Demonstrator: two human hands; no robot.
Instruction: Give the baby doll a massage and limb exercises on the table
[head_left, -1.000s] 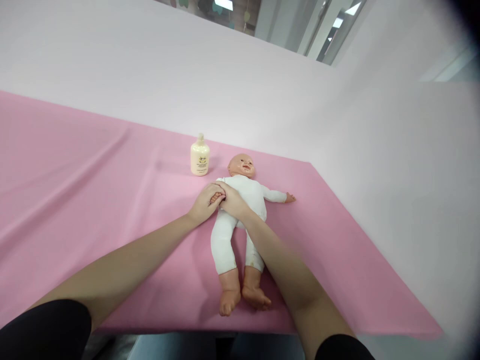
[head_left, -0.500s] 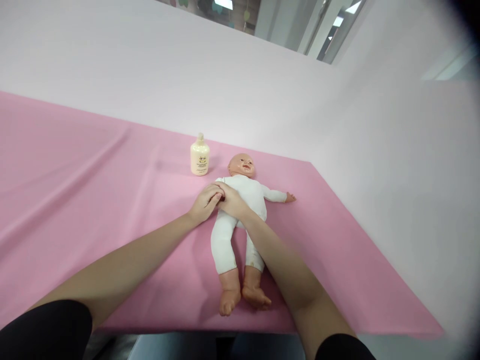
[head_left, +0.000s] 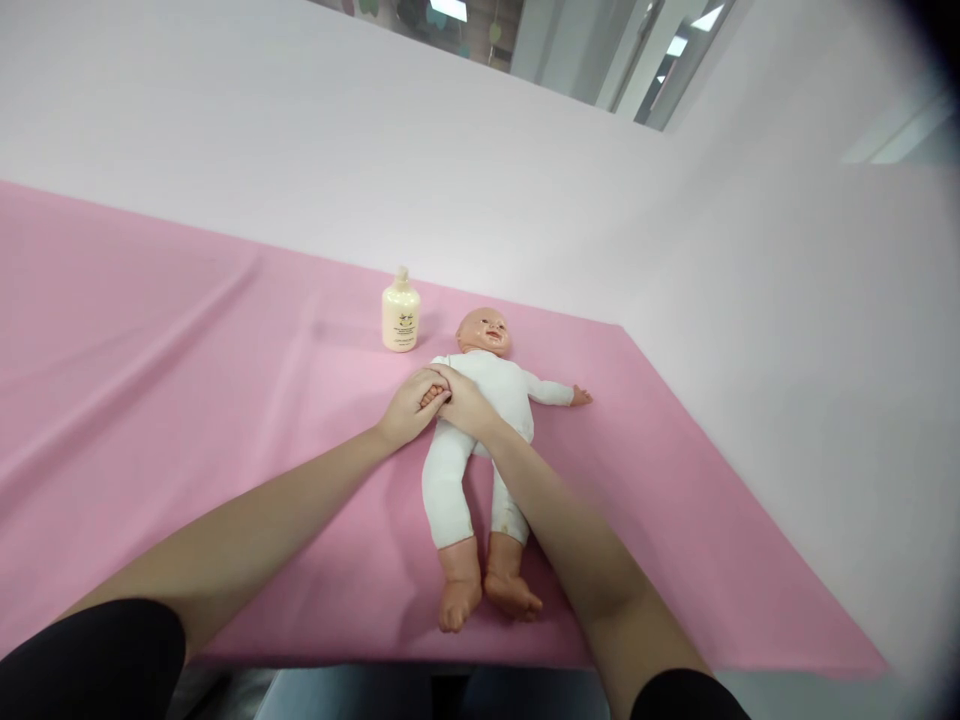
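Both hands, left (head_left: 407, 408) and right (head_left: 465, 402), close around the doll's (head_left: 495, 392) small hand. The cloth body looks soft and light; its plastic limbs give the firmest hold.

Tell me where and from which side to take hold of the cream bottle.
Grip the cream bottle around its wide rounded body, below the narrow cap. It stands upright on the pink cloth. Probably come from its left, open side: the doll and both hands lie to its right and nearer the camera.
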